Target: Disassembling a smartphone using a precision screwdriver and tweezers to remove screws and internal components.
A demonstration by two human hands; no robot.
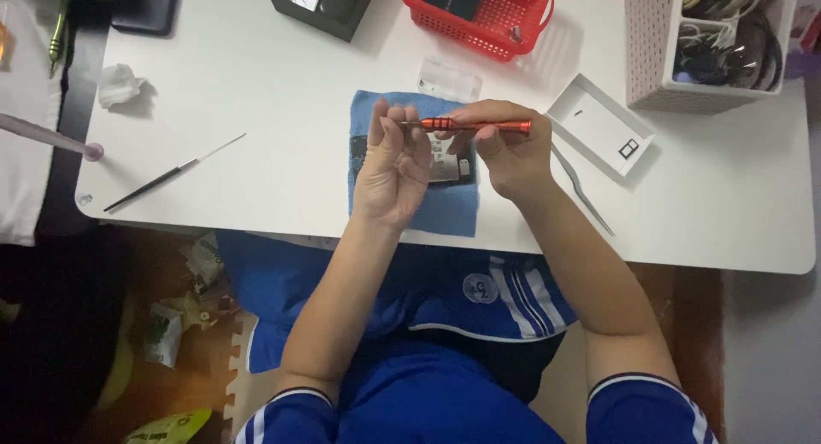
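Both hands raised over blue cloth [445, 211]: right hand [510, 157] clenched on orange screwdriver [479, 125], axis horizontal, tip leftward touching left hand [395, 166] fingertips, loosely open.

view count: we have one, head-worn camera
position: above our seated body, over the near edge of the white rectangular table [256, 76]
facing: straight down; far table edge at frame top, our blue-clothed lap at bottom
distance: close, both forearms fill the centre
coverage: nearly full tabletop, dark floor strip at left
shared area: none, single view
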